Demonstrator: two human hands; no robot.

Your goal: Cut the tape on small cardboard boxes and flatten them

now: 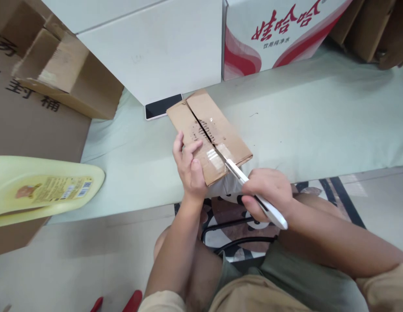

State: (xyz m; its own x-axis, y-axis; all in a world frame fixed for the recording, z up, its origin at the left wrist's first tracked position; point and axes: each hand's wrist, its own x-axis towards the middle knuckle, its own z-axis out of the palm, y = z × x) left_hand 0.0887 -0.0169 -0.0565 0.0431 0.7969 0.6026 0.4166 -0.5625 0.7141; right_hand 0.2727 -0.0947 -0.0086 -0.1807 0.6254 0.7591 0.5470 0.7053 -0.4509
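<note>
The box (222, 130) touches the left hand (191, 171), seemingly apart from the right hand (273, 188).

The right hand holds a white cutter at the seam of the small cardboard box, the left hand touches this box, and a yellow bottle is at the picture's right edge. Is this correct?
The edge is wrong: the head view shows the yellow bottle at the left. The right hand does hold the white cutter at the seam, and the left hand touches the small cardboard box.
</note>
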